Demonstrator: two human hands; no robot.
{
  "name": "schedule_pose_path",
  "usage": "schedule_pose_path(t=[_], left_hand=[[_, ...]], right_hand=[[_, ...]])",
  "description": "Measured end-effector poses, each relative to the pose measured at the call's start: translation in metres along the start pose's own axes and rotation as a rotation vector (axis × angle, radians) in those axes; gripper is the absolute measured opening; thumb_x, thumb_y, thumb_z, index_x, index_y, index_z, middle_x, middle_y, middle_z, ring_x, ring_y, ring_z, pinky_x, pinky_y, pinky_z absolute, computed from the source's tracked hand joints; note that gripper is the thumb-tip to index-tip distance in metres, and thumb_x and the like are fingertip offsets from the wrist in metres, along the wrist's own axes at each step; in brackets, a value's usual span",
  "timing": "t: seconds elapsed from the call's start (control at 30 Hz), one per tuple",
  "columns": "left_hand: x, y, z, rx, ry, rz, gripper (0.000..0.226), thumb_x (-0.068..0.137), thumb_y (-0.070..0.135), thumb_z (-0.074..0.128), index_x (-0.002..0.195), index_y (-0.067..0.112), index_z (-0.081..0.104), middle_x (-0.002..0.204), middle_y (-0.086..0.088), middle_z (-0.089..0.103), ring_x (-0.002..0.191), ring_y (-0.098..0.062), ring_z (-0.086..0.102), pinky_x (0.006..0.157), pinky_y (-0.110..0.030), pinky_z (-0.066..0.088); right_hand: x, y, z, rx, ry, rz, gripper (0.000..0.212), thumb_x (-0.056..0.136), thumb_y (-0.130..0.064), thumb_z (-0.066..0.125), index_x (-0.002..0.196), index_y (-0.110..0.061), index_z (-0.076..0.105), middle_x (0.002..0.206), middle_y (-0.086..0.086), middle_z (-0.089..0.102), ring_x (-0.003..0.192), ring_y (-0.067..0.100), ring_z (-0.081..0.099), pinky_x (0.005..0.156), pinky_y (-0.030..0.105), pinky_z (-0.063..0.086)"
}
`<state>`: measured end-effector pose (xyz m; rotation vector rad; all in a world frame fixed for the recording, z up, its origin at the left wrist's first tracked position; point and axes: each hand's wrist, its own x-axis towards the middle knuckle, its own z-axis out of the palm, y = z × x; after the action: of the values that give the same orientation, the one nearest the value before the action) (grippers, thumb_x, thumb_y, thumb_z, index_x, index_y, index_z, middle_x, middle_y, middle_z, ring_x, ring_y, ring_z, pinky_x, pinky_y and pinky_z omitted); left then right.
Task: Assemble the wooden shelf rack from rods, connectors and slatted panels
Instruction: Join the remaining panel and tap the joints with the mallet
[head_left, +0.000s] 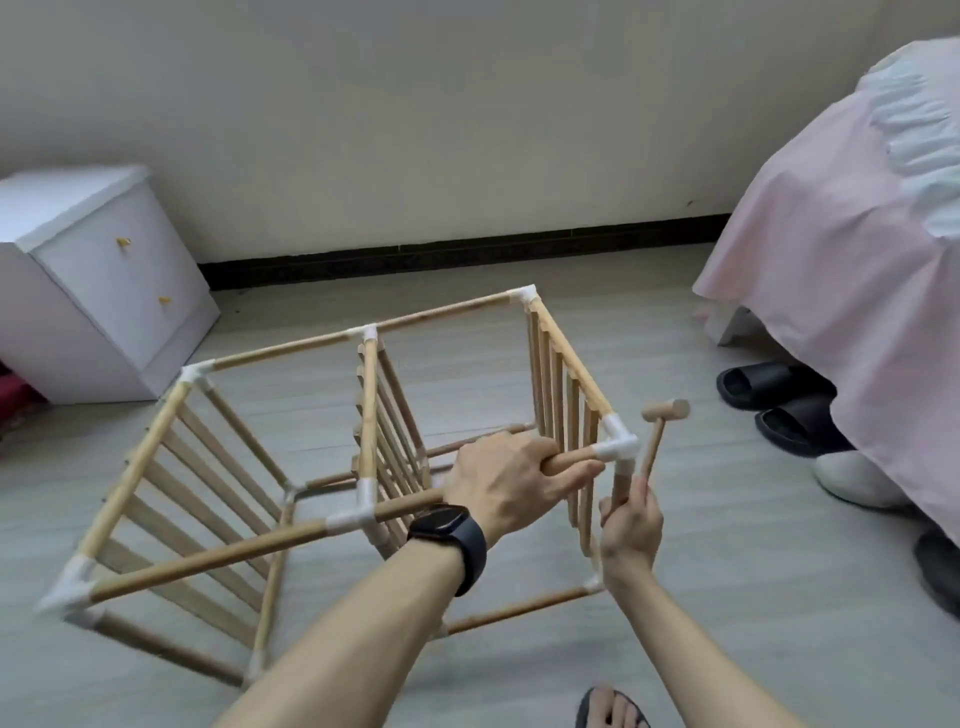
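Two hands, left hand (506, 475) gripping rack rod (571, 460), right hand (631, 525) holding mallet (655, 441) alongside.

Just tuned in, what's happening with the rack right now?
The wooden rack stands framed up on the floor, three slatted panels fitted. The person's left hand grips the top front rod beside a white corner connector. The right hand holds a small wooden mallet by its handle, head up beside that corner.

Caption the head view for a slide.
Left hand grips the rack's top rod while right hand holds a wooden mallet beside the corner connector.
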<state>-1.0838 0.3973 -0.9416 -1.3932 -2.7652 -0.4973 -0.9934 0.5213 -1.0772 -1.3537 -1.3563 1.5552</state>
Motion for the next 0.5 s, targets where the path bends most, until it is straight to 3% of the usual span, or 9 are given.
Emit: schedule_pose_path(t=[0.2,0.3,0.4,0.5], left_hand=[[-0.011,0.010,0.048,0.072,-0.048,0.050,0.066,0.082,0.087,0.029,0.061,0.027,0.044,0.054,0.011,0.046,0.050,-0.009,0.044,0.047,-0.028,0.029],[-0.022,0.004,0.057,0.145,-0.008,0.107,0.064,0.083,0.087,0.025,0.057,0.029,0.036,0.049,0.011,0.039,0.044,-0.006,0.035,0.045,-0.025,0.020],[-0.026,-0.003,0.055,0.188,-0.020,0.131,0.064,0.083,0.088,0.017,0.059,0.031,0.033,0.051,0.012,0.041,0.044,-0.005,0.032,0.044,-0.026,0.016],[-0.030,-0.004,0.056,0.235,-0.024,0.134,0.064,0.084,0.086,0.006,0.069,0.032,0.036,0.053,0.012,0.040,0.044,-0.003,0.030,0.044,-0.026,0.015]], right_hand=[[-0.001,0.038,-0.022,-0.008,-0.018,0.089,0.053,0.108,-0.049,0.026,0.077,-0.019,0.057,0.054,-0.005,0.053,0.057,0.018,0.052,0.066,0.038,0.043],[-0.006,0.046,-0.031,-0.132,-0.133,0.064,0.055,0.110,-0.047,0.024,0.083,-0.018,0.062,0.068,-0.001,0.066,0.067,0.019,0.062,0.067,0.035,0.047],[-0.010,0.038,-0.045,-0.298,-0.208,0.005,0.057,0.110,-0.043,0.023,0.089,-0.013,0.065,0.089,0.007,0.071,0.089,0.025,0.065,0.083,0.039,0.048],[-0.017,0.020,-0.073,-0.333,-0.215,-0.074,0.051,0.110,-0.042,0.027,0.083,-0.016,0.063,0.085,0.000,0.067,0.084,0.019,0.062,0.081,0.039,0.049]])
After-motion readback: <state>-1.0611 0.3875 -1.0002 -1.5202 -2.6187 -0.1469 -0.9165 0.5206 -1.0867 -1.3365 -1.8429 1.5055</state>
